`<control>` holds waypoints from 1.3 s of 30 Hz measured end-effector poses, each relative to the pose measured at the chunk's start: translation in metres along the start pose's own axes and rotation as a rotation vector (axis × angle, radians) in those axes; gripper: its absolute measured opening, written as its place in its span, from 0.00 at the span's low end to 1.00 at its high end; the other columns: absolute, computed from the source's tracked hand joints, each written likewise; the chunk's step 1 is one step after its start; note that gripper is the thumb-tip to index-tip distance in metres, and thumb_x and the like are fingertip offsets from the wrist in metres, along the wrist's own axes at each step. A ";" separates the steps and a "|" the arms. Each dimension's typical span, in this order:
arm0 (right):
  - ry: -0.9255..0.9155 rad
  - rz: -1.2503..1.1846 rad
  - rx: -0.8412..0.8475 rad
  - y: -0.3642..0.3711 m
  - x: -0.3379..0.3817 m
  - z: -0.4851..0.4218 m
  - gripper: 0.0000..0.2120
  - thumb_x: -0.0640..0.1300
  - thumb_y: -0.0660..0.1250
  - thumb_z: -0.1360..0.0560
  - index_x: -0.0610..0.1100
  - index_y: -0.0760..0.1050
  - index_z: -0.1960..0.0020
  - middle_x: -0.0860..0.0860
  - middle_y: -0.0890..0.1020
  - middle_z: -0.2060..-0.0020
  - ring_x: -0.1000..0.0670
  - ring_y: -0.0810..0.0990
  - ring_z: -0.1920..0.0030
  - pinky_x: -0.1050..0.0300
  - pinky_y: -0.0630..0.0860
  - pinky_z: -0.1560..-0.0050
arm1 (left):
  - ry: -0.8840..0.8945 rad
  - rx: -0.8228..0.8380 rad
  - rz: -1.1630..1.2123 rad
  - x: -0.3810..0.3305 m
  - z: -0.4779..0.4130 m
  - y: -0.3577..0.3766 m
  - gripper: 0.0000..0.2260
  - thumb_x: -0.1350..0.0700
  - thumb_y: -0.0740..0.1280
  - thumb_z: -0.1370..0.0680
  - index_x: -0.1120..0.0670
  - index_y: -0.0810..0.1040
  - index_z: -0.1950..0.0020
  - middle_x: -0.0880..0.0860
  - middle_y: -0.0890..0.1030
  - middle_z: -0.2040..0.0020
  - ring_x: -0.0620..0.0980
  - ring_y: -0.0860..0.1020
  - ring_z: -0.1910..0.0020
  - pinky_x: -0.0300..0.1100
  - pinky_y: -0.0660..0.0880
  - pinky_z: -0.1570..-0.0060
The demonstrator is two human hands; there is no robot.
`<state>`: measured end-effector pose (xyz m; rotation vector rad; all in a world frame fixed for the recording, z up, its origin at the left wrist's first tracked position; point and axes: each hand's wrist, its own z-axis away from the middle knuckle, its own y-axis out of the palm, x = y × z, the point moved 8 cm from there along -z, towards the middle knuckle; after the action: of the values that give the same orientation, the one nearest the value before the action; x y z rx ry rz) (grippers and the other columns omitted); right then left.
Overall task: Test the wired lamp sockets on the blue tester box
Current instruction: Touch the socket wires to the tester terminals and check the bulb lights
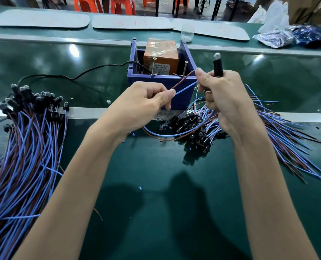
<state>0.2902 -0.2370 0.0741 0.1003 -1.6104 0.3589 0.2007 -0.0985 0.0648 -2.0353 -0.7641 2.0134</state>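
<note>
Two brown-and-blue wire ends (183, 80) pinched by left hand (142, 102); right hand (229, 96) grips black lamp socket (218, 66); touch one to each steel screw (153, 65).

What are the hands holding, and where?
The right hand grips a socket by its black body; the left hand pinches two wires near their free ends.

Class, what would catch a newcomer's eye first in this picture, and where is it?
At centre, the left hand and right hand pinch one socket's brown and blue wires before the blue tester box. A left heap and right heap of wired sockets flank them.
</note>
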 end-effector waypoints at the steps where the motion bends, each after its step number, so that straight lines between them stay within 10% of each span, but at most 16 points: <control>1: 0.004 -0.005 -0.001 0.000 0.000 0.001 0.13 0.45 0.66 0.22 0.45 0.69 0.64 0.55 0.72 0.74 0.58 0.62 0.77 0.68 0.60 0.78 | 0.001 0.001 -0.001 0.000 0.000 -0.001 0.17 0.49 0.63 0.20 0.52 0.75 0.68 0.43 0.64 0.77 0.42 0.61 0.76 0.31 0.59 0.77; 12: 0.003 -0.165 -0.135 -0.023 0.001 -0.002 0.13 0.43 0.59 0.18 0.46 0.65 0.61 0.52 0.70 0.71 0.60 0.62 0.79 0.67 0.58 0.79 | -0.026 -0.001 0.017 0.005 0.004 -0.012 0.17 0.50 0.64 0.20 0.53 0.75 0.68 0.45 0.65 0.75 0.46 0.61 0.72 0.39 0.59 0.71; 19: -0.037 -0.020 0.155 0.012 0.006 0.009 0.11 0.46 0.63 0.20 0.40 0.79 0.52 0.46 0.83 0.63 0.58 0.61 0.78 0.68 0.58 0.79 | -0.011 -0.010 -0.047 0.006 0.002 -0.007 0.15 0.48 0.65 0.21 0.52 0.79 0.65 0.47 0.66 0.73 0.44 0.62 0.72 0.35 0.58 0.75; 31: -0.096 -0.063 0.174 0.007 0.008 0.008 0.06 0.38 0.69 0.25 0.41 0.79 0.61 0.47 0.83 0.68 0.59 0.64 0.79 0.69 0.60 0.79 | -0.041 -0.018 -0.048 0.007 0.002 -0.008 0.15 0.46 0.65 0.21 0.50 0.79 0.66 0.50 0.67 0.70 0.47 0.65 0.67 0.41 0.60 0.67; 39: -0.086 -0.222 -0.018 -0.013 0.011 0.004 0.21 0.47 0.63 0.20 0.46 0.67 0.71 0.52 0.70 0.76 0.57 0.61 0.78 0.66 0.56 0.79 | -0.042 -0.170 0.202 0.005 0.001 -0.022 0.16 0.52 0.62 0.19 0.51 0.76 0.66 0.46 0.66 0.74 0.43 0.63 0.74 0.36 0.64 0.70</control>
<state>0.2893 -0.2487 0.0870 0.2811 -1.6679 0.1701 0.1944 -0.0771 0.0705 -2.2528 -0.7910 2.1728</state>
